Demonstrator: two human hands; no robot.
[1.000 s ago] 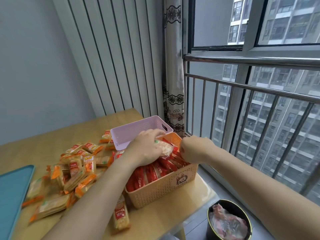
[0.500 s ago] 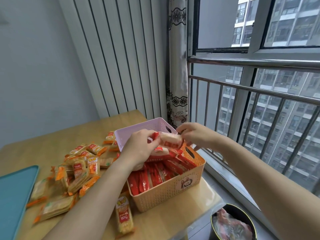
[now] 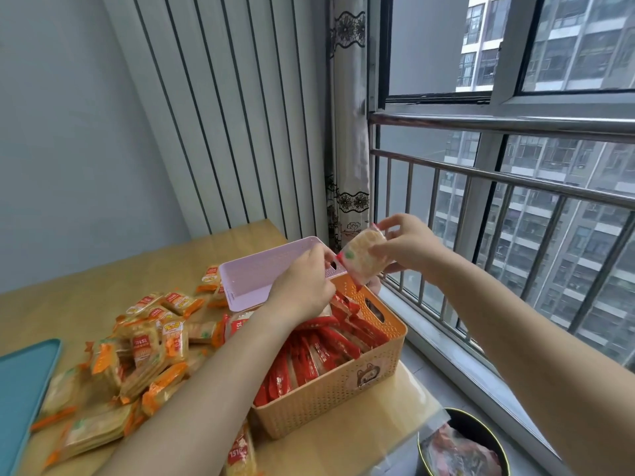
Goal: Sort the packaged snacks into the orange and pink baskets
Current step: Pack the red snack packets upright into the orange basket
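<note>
Raised since half a second ago, the red-edged snack packet now hangs tilted, clear above the far rim of the orange basket; one second ago both hands were down among the packets inside that basket. Right hand: thumb and curled fingers pinch the packet along its right edge. Left hand: positioned at 8 o'clock from the packet, fingers curled, fingertips at the packet's red left corner; whether they pinch it cannot be determined. This hand covers the near right corner of the pink basket. The left forearm crosses over the near left corner of the orange basket and the right fringe of the loose pile. Orange basket: packed with red packets standing on edge in rows. Pink basket: located just beside the orange basket at 11 o'clock; its interior is not visible from this angle. Loose pile of orange packets: spread on the wooden table at 9 o'clock from the orange basket, with one further orange packet at 7 o'clock near the table edge. Teal tray: beyond the pile at 9 o'clock. Round dark bin: on the floor at 5 o'clock, containing crumpled wrapping. Metal window railing: at 3 o'clock, well apart from both hands.
</note>
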